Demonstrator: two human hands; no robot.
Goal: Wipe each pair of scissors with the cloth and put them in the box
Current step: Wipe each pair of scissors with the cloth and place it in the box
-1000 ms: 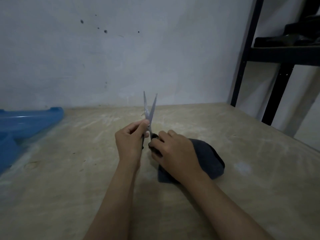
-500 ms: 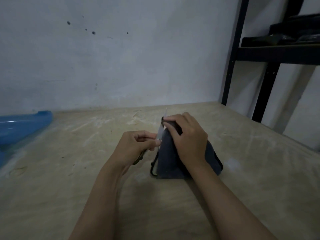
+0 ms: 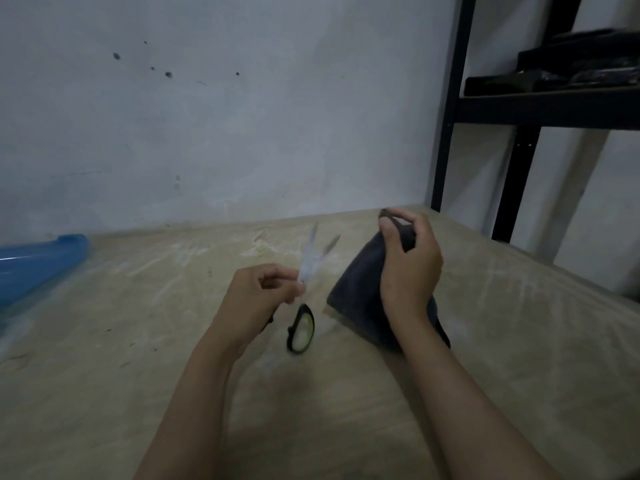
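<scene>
My left hand [image 3: 258,301] holds a pair of scissors [image 3: 306,292] near the pivot, above the middle of the wooden table. The blades are spread and point up and away, blurred by motion. One black-and-green handle loop hangs below my fingers; the other is hidden behind the hand. My right hand [image 3: 408,265] pinches the top of a dark grey cloth [image 3: 360,299] and lifts it to the right of the scissors, apart from the blades. The cloth's lower end rests on the table. The blue plastic box [image 3: 38,265] lies at the far left edge.
The worn wooden table [image 3: 138,341] runs back to a pale wall. A black metal shelving rack [image 3: 450,109] stands at the right, past the table's corner, with dark items on its shelf.
The cloth was wrapped over the blades half a second ago. My right hand has since pulled it off to the right, and the scissors' blades stand open and uncovered again.
</scene>
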